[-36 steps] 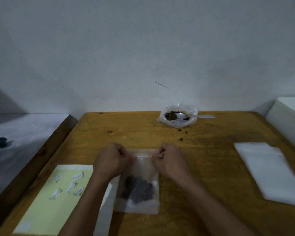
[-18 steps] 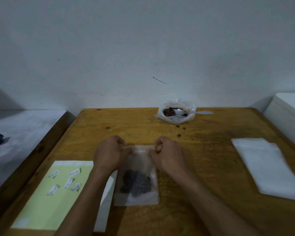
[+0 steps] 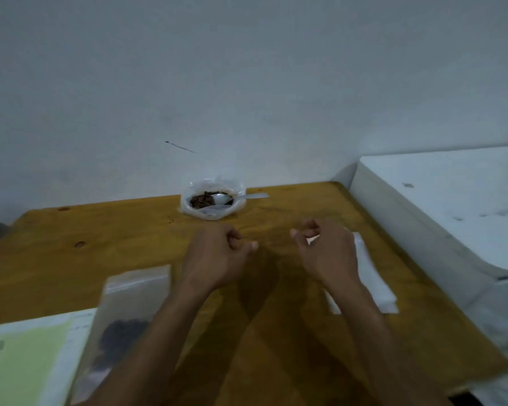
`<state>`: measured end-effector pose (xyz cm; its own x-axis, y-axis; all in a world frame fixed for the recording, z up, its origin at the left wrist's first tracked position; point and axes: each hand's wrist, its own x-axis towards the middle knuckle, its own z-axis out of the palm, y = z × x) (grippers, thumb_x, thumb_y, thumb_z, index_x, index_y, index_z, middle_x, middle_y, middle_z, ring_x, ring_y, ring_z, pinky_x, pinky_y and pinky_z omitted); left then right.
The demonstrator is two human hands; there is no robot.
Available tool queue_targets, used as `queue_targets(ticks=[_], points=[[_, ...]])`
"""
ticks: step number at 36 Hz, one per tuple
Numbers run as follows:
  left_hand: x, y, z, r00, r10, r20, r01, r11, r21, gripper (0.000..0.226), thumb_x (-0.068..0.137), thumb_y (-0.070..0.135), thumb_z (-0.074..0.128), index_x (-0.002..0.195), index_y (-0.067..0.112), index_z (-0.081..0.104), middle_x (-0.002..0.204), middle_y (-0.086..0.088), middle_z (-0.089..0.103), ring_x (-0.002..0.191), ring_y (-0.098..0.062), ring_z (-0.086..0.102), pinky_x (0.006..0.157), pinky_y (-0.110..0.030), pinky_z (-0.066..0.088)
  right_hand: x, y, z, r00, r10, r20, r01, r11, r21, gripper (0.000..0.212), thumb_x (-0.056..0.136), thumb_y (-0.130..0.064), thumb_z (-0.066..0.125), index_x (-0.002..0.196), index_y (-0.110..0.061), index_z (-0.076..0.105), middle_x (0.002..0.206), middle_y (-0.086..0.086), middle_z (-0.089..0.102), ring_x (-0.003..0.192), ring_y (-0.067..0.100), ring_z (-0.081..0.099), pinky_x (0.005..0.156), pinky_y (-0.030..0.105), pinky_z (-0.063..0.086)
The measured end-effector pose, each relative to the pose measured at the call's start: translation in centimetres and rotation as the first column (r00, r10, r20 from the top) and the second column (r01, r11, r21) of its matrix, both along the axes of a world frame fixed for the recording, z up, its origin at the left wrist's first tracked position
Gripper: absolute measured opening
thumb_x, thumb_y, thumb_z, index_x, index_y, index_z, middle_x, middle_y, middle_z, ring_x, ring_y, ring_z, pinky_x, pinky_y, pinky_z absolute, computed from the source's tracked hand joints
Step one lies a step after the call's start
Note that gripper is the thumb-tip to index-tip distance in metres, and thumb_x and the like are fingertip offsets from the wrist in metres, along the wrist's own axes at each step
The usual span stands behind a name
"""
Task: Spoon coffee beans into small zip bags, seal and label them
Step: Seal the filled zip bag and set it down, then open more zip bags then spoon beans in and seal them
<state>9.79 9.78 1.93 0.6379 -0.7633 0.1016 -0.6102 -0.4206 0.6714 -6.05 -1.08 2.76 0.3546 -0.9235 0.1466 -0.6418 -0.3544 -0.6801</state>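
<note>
Two hands hover over one wooden desk (image 3: 106, 230), taken here as the landmark. At the desk's near left corner lies one pale green sheet (image 3: 27, 356) on white backing, with a few small white labels on it, too blurred to count. Just right of the sheet lies one filled zip bag (image 3: 129, 306), flat and clear, a dark heap of coffee beans (image 3: 121, 338) showing through its lower half; the left forearm crosses its near corner. Toward the desk's middle, the left hand (image 3: 214, 256) has a loose grip: fingers curled in, holding nothing. The right hand (image 3: 326, 250) beside it also has curled fingers, and whether its grip has hold of anything cannot be told. Under and beyond the right hand, on the desk's right side, sits one white stack of empty bags (image 3: 373, 285), rectangular and smooth. At the desk's far edge stands one crinkled clear plastic bag of beans (image 3: 211, 197), its mouth open, with one shiny metal spoon (image 3: 238, 197) resting in it, handle pointing right. The desktop is amber, grained and knotted. Right of the desk stands one white boxy appliance (image 3: 440, 206). Behind the desk rises a plain grey-white wall (image 3: 247, 83) with one dark streak.
</note>
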Motion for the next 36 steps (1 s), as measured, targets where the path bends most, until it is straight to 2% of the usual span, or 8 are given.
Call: queue_targets(ticks=[9, 13, 16, 21, 25, 31, 33, 36], points=[[-7.7, -9.0, -1.4, 0.988, -0.1, -0.119, 0.112, 0.989, 0.097, 0.032, 0.086, 0.046, 0.071, 0.074, 0.016, 0.07, 0.066, 0.001, 0.066, 0.059, -0.014, 0.06, 0.065, -0.035, 0.056, -7.7, -6.9, -3.3, 0.965, -0.13, -0.226, 0.146, 0.988, 0.053, 0.07, 0.087, -0.056, 0.064, 0.138, -0.009, 0.052, 0.14, 0.012, 0.056, 0.13, 0.033, 0.049, 0.101, 0.042, 0.044], [-8.8, -10.7, -2.6, 0.997, -0.045, -0.064, 0.055, 0.987, 0.154, 0.042, 0.079, 0.054, 0.074, 0.088, 0.013, 0.069, 0.081, -0.005, 0.068, 0.074, -0.024, 0.067, 0.061, -0.036, 0.055, -8.1, -7.1, -4.4, 0.977, -0.157, -0.143, 0.167, 0.984, 0.063, 0.065, 0.084, -0.055, 0.069, 0.131, -0.012, 0.058, 0.131, 0.009, 0.063, 0.122, 0.031, 0.056, 0.093, 0.042, 0.053], [-9.0, -11.1, -2.9, 0.999, -0.029, -0.034, 0.035, 0.982, 0.186, 0.035, 0.079, 0.051, 0.076, 0.082, 0.018, 0.066, 0.075, -0.001, 0.065, 0.071, -0.02, 0.065, 0.057, -0.032, 0.048, -8.0, -6.9, -4.6, 0.984, -0.157, -0.087, 0.165, 0.982, 0.088, 0.062, 0.085, -0.047, 0.073, 0.134, -0.013, 0.056, 0.132, 0.007, 0.062, 0.122, 0.027, 0.056, 0.095, 0.042, 0.053], [-9.1, -11.1, -2.8, 0.999, -0.014, -0.05, 0.023, 0.984, 0.177, 0.025, 0.081, 0.044, 0.078, 0.079, 0.023, 0.065, 0.076, 0.0, 0.067, 0.072, -0.018, 0.065, 0.066, -0.036, 0.057, -7.5, -6.5, -4.4, 0.987, -0.163, 0.005, 0.162, 0.984, 0.071, 0.06, 0.086, -0.038, 0.074, 0.139, -0.022, 0.052, 0.136, 0.002, 0.057, 0.127, 0.023, 0.05, 0.101, 0.038, 0.045], [-9.5, -10.6, -2.3, 0.995, -0.005, -0.097, 0.017, 0.993, 0.119, 0.024, 0.082, 0.044, 0.077, 0.076, 0.023, 0.064, 0.071, 0.003, 0.065, 0.068, -0.015, 0.064, 0.067, -0.035, 0.057, -7.4, -6.4, -3.4, 0.969, -0.199, 0.144, 0.19, 0.979, 0.076, 0.04, 0.086, -0.029, 0.076, 0.123, -0.023, 0.061, 0.11, -0.004, 0.063, 0.102, 0.014, 0.056, 0.08, 0.026, 0.041], [-9.7, -9.3, -0.3, 0.93, 0.069, -0.361, -0.074, 0.997, -0.001, 0.037, 0.081, 0.052, 0.076, 0.103, 0.026, 0.06, 0.093, 0.006, 0.066, 0.085, -0.012, 0.063, 0.072, -0.032, 0.056, -7.9, -6.4, -1.0, 0.902, -0.108, 0.418, 0.008, 0.972, 0.235, 0.006, 0.093, -0.029, 0.068, 0.09, -0.024, 0.07, 0.084, -0.006, 0.071, 0.08, 0.01, 0.068, 0.068, 0.027, 0.054], [-9.2, -8.5, 0.6, 0.857, 0.019, -0.515, -0.077, 0.993, -0.093, 0.038, 0.081, 0.05, 0.076, 0.108, 0.027, 0.063, 0.101, 0.008, 0.07, 0.092, -0.012, 0.066, 0.077, -0.035, 0.059, -7.6, -6.0, 0.1, 0.85, -0.069, 0.522, -0.111, 0.946, 0.305, 0.007, 0.094, -0.026, 0.067, 0.091, -0.022, 0.071, 0.085, -0.003, 0.074, 0.082, 0.014, 0.071, 0.07, 0.034, 0.059], [-8.2, -7.0, 2.0, 0.696, -0.113, -0.709, -0.101, 0.962, -0.252, 0.024, 0.091, 0.031, 0.07, 0.109, 0.017, 0.073, 0.104, -0.002, 0.077, 0.094, -0.021, 0.074, 0.08, -0.037, 0.061, -6.5, -5.1, 1.3, 0.786, -0.005, 0.618, -0.273, 0.894, 0.355, 0.009, 0.096, -0.024, 0.065, 0.094, -0.02, 0.073, 0.085, -0.004, 0.077, 0.075, 0.009, 0.071, 0.059, 0.025, 0.058]])
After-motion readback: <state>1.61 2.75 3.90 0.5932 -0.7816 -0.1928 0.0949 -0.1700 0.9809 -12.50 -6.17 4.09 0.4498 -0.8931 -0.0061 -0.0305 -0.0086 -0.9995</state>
